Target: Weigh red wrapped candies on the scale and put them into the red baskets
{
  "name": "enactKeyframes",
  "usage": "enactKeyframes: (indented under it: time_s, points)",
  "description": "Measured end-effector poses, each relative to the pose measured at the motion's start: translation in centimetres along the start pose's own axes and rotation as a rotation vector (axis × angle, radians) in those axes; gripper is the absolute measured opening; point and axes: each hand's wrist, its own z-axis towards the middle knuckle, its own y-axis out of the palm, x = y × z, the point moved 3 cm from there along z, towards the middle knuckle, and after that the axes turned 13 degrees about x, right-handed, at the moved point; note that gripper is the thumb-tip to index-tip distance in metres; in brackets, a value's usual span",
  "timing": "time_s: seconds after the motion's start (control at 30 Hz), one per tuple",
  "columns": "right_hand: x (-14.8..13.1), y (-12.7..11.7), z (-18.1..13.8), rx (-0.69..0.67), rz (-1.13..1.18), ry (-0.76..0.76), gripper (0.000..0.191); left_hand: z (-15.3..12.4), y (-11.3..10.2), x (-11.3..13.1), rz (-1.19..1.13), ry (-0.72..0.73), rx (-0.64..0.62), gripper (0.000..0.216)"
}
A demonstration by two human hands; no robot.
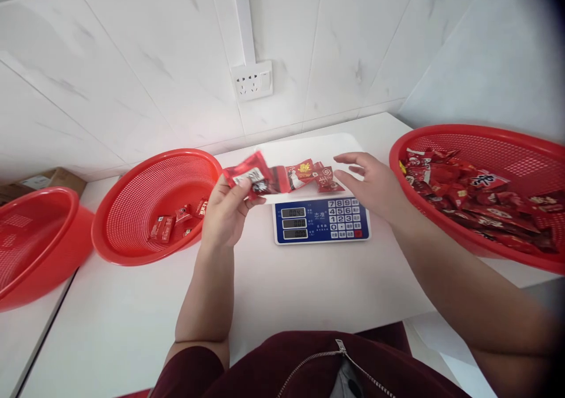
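Observation:
My left hand (229, 206) is closed on a red snack packet (251, 173), held over the left end of the scale's white pan (273, 199). Several more red snack packets (304, 175) lie on that pan, between my two hands. Beside their right edge is my right hand (368, 180), its fingers apart and nothing in them. Below the pan, the scale's blue panel (322, 220) shows three small displays and a keypad. The digits are too faint to read surely.
To the right stands a red basket (477, 132) heaped with red packets. Left of the scale, another red basket (154, 256) holds several packets. A third red basket (44, 268) is at the far left, before a cardboard box (66, 180). A socket (252, 81) sits on the tiled wall.

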Motion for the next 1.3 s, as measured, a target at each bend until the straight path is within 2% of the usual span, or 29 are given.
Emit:
enactKeyframes:
  time_s: [0.03,0.1,0.17,0.2,0.23,0.3,0.37,0.4,0.47,0.63,0.73,0.87,0.97,1.07,1.23,1.3]
  points:
    - [-0.2,-0.3,-1.1,-0.075,0.103,0.049,0.035,-0.3,0.3,-0.3,0.088,0.025,-0.065,0.019]
    - [-0.5,-0.4,-3.8,-0.348,0.351,0.154,0.047,-1.3,1.2,-0.9,0.319,0.072,-0.228,0.019]
    - [-0.5,0.0,-6.8,-0.619,0.549,0.273,0.065,-2.5,2.3,-1.7,0.562,0.113,-0.434,0.017]
    - [-0.2,0.2,-8.2,-0.699,0.604,0.333,0.072,-3.2,2.9,-2.0,0.66,0.144,-0.553,0.017]
    - [0.2,0.4,-9.3,-0.74,0.63,0.388,0.074,-3.8,3.4,-2.3,0.731,0.186,-0.674,0.016]
    - [1.3,0.9,-11.0,-0.755,0.628,0.475,0.068,-4.9,4.2,-2.5,0.813,0.28,-0.88,0.019]
    - [2.5,1.1,-12.0,-0.744,0.596,0.532,0.054,-5.2,4.4,-2.5,0.844,0.353,-0.968,0.022]
    - [3.1,1.1,-12.2,-0.734,0.578,0.546,0.047,-5.0,4.3,-2.4,0.856,0.368,-0.961,0.022]
    - [3.9,0.9,-12.4,-0.723,0.541,0.55,0.038,-4.0,3.6,-2.2,0.885,0.362,-0.856,0.02]
    - [4.7,0.6,-12.4,-0.681,0.481,0.515,0.034,-0.1,0.9,-2.9,0.933,0.268,-0.279,0.016]
    - [4.5,0.9,-12.3,-0.61,0.482,0.536,0.04,1.3,0.0,-4.1,0.894,0.254,-0.066,0.026]
    - [4.5,1.3,-12.2,-0.52,0.491,0.57,0.048,1.5,0.2,-4.8,0.849,0.268,-0.042,0.043]
    - [4.7,1.2,-12.0,-0.451,0.482,0.591,0.055,1.2,0.2,-3.9,0.797,0.311,-0.027,0.037]
    - [4.9,0.9,-11.5,-0.364,0.507,0.607,0.059,0.8,-0.1,-2.0,0.743,0.397,0.05,0.031]
    - [5.1,0.3,-10.4,-0.215,0.577,0.538,0.035,-0.2,-0.7,1.1,0.521,0.618,0.189,0.02]
    - [5.1,0.1,-9.9,-0.178,0.576,0.483,0.031,-0.6,-0.9,1.8,0.425,0.672,0.225,0.016]
